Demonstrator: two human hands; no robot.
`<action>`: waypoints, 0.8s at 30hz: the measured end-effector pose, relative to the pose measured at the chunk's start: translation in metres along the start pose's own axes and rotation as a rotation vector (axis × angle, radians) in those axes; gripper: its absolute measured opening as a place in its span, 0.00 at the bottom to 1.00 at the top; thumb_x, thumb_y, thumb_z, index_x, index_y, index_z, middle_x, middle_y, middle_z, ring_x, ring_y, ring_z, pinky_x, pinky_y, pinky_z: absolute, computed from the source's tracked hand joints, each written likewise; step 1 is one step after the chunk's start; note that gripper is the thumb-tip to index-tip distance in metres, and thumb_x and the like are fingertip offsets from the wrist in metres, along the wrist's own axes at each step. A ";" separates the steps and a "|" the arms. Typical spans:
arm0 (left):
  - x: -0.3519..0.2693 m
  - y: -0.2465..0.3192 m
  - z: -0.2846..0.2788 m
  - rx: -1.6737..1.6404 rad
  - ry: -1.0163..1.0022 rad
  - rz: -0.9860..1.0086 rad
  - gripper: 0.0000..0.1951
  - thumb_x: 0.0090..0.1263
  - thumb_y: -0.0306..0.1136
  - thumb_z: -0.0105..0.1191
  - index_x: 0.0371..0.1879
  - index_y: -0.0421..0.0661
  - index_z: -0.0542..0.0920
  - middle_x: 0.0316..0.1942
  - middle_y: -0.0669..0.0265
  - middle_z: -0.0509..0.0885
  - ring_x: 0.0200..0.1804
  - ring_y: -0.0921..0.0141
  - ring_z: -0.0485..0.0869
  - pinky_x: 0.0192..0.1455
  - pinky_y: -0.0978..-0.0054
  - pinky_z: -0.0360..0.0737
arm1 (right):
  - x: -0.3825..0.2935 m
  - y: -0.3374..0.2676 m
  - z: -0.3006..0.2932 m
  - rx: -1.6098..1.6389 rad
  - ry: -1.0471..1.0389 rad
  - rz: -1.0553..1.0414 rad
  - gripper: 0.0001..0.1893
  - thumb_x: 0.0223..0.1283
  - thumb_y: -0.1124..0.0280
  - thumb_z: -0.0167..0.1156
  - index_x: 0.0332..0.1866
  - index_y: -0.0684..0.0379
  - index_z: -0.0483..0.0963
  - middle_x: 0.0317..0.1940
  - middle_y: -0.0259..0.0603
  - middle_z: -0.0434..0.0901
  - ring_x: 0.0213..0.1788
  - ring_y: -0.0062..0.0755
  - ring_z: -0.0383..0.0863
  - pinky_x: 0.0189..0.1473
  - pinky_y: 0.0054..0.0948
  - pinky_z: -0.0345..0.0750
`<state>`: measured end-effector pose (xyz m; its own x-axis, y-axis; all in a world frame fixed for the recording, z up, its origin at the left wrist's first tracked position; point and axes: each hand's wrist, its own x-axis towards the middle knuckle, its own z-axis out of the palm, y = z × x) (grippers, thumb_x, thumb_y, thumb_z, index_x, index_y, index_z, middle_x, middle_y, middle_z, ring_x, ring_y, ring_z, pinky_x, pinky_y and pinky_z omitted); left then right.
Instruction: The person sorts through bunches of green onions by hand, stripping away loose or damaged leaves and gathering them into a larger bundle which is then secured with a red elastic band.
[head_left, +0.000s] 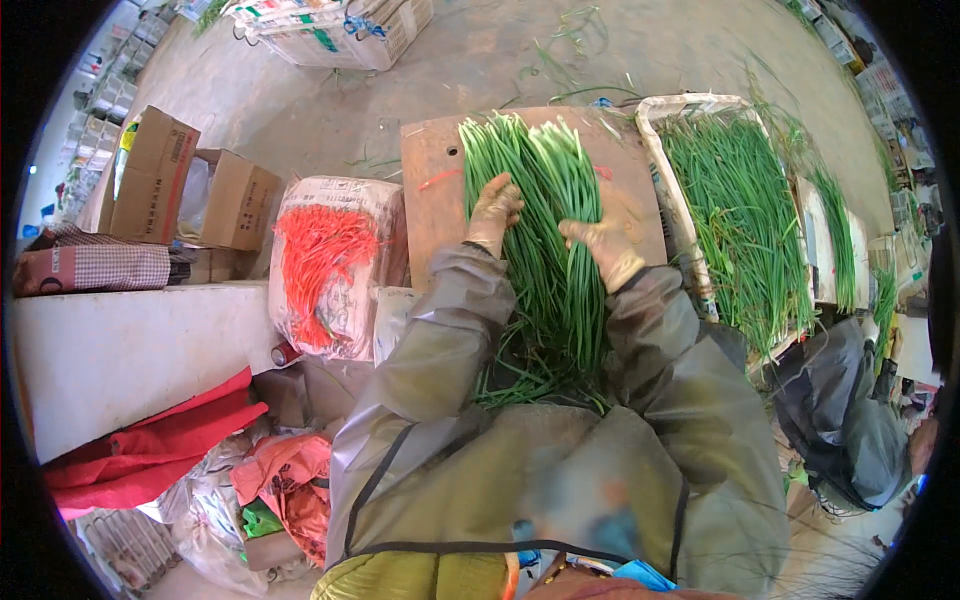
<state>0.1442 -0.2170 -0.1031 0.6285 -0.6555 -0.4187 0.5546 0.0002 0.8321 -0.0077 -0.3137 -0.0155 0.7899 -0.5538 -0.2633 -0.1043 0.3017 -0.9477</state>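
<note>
A large bundle of long green leaves with pale cut ends, probably garlic chives (540, 225), lies over a wooden board (630, 172), its leafy ends towards my apron. My left hand (496, 212), in a thin glove, rests against the bundle's left side with fingers curled. On the right, my right hand (600, 244), gloved too, has its thumb and fingers around a smaller part of the leaves. Red ties show on the board at both sides of the bundle. Many loose red ties (322, 255) lie on a packed sack (386, 202) left of the board.
Right of the board stands a white plastic crate (701, 262) full of green leaves (735, 217). Cardboard boxes (154, 180) and a white slab (142, 345) are at the left. Another crate (375, 45) stands on the floor ahead. Black plastic bags (840, 412) hang at right.
</note>
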 end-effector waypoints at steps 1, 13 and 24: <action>0.011 -0.007 -0.005 0.173 -0.027 0.026 0.29 0.62 0.40 0.54 0.61 0.43 0.64 0.39 0.67 0.78 0.38 0.74 0.76 0.39 0.76 0.73 | 0.015 -0.007 0.001 -0.006 0.013 -0.003 0.19 0.45 0.74 0.66 0.45 0.60 0.72 0.28 0.33 0.76 0.28 0.21 0.73 0.31 0.22 0.73; 0.018 -0.038 -0.033 0.091 0.329 0.055 0.25 0.58 0.26 0.55 0.56 0.37 0.68 0.36 0.64 0.78 0.37 0.69 0.77 0.43 0.74 0.74 | 0.152 0.066 0.050 -0.747 0.386 0.109 0.37 0.43 0.66 0.65 0.61 0.61 0.59 0.48 0.55 0.75 0.51 0.50 0.75 0.53 0.38 0.70; 0.056 0.008 0.004 0.643 -0.217 0.829 0.13 0.67 0.29 0.44 0.49 0.45 0.75 0.49 0.56 0.75 0.54 0.58 0.72 0.58 0.69 0.67 | 0.176 0.104 0.014 -0.885 0.048 0.156 0.22 0.56 0.58 0.53 0.51 0.62 0.69 0.45 0.56 0.75 0.51 0.47 0.75 0.50 0.36 0.73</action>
<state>0.1819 -0.2567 -0.1191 0.5318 -0.7540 0.3855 -0.4321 0.1500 0.8893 0.1289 -0.3686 -0.1579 0.7038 -0.5945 -0.3889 -0.6511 -0.3209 -0.6878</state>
